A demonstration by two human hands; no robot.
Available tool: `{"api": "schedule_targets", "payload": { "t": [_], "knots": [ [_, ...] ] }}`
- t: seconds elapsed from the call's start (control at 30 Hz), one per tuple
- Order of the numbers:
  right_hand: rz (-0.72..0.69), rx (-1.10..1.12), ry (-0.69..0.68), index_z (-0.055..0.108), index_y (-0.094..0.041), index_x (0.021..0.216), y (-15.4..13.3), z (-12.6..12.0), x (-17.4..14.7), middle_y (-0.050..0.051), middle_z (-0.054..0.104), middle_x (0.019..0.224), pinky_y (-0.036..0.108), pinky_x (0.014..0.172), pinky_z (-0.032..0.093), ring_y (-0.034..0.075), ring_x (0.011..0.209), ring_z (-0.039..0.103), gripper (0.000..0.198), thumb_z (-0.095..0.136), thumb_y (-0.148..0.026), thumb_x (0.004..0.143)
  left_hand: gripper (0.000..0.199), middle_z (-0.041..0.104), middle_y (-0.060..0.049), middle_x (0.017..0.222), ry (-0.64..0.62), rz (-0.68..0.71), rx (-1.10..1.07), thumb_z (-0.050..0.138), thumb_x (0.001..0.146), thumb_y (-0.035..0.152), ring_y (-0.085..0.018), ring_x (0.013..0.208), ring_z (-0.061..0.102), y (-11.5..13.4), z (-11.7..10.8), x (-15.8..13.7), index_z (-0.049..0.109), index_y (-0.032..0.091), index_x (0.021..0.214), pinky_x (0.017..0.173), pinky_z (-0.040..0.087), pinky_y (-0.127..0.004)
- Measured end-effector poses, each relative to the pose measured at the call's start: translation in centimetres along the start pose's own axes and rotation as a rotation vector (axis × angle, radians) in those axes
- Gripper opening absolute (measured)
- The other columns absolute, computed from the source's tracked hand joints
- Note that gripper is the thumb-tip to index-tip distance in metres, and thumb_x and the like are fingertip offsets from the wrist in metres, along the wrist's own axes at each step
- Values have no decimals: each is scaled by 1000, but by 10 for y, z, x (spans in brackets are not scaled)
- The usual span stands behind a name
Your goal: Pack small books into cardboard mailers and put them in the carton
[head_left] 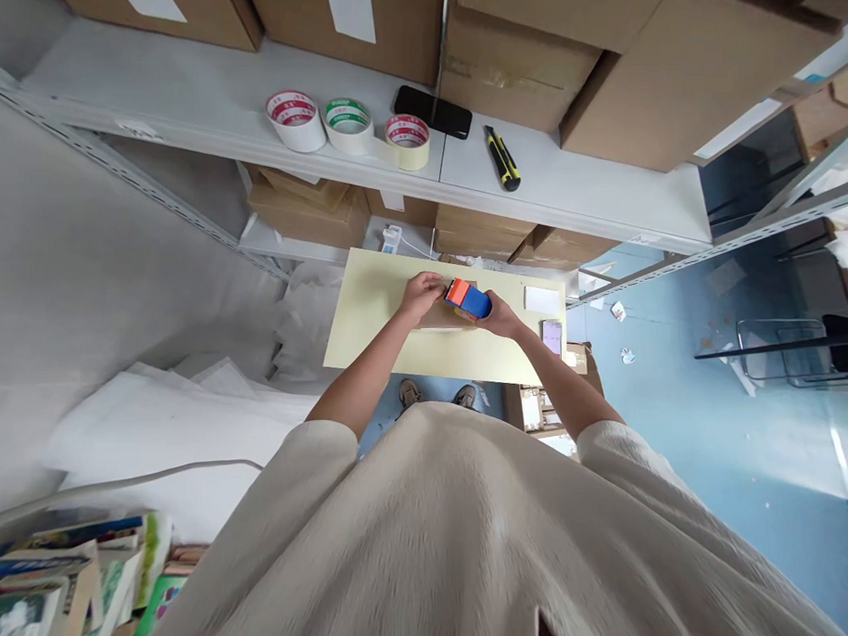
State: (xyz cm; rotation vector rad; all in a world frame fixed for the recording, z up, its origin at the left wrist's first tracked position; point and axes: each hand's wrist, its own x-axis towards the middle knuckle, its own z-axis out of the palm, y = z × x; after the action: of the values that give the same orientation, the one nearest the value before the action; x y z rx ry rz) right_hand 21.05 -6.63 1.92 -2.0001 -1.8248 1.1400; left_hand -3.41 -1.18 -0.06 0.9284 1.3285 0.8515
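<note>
My right hand (500, 315) is wrapped round the rear of a blue and orange packing tape dispenser (471, 300). The dispenser is held over a small brown cardboard box (438, 319) lying on a pale yellow table (367, 292). At the left end of the box, close to the dispenser's orange front, is my left hand (421, 298). Its fingers are bent together; what is between them is too small to make out. The dispenser and my hands hide part of the box's top.
On the shelf above are rolls of tape (349, 126), a black phone (433, 111), a yellow-black box cutter (503, 158) and large cartons (519, 64). A white card (542, 300) and a lit phone (552, 337) lie at the table's right. Books (78, 581) are piled lower left.
</note>
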Motion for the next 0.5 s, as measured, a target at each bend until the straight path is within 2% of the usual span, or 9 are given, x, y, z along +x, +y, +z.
{"api": "schedule_targets", "payload": {
  "t": [0.1, 0.23, 0.37, 0.5],
  "knots": [
    [-12, -90, 12, 57, -29, 118, -1, 1, -10, 6, 78, 110, 42, 94, 54, 30, 102, 72, 53, 84, -50, 77, 37, 77, 0, 85, 13, 28, 119, 90, 77, 22, -22, 86, 75, 1, -4, 2, 67, 27, 106, 88, 60, -36],
    [16, -189, 70, 57, -28, 117, 2, 3, -26, 8, 81, 106, 48, 105, 51, 34, 102, 76, 48, 83, -53, 85, 47, 72, 5, 78, -14, 22, 230, 88, 76, 16, -24, 83, 74, 3, 1, 9, 60, 31, 111, 83, 57, -36],
    [39, -230, 119, 56, -28, 118, 14, -1, -47, 12, 83, 107, 52, 109, 49, 38, 104, 79, 47, 83, -52, 88, 53, 70, 8, 77, -23, 6, 293, 88, 75, 14, -22, 80, 74, 6, 19, 18, 56, 32, 112, 80, 55, -35],
    [89, -191, 159, 57, -27, 117, 34, -11, -71, 14, 83, 105, 49, 105, 52, 41, 107, 79, 49, 86, -53, 88, 57, 70, 8, 76, -87, 33, 333, 90, 73, 13, -23, 82, 76, 10, 41, 28, 55, 32, 114, 83, 55, -35]
  ]
}}
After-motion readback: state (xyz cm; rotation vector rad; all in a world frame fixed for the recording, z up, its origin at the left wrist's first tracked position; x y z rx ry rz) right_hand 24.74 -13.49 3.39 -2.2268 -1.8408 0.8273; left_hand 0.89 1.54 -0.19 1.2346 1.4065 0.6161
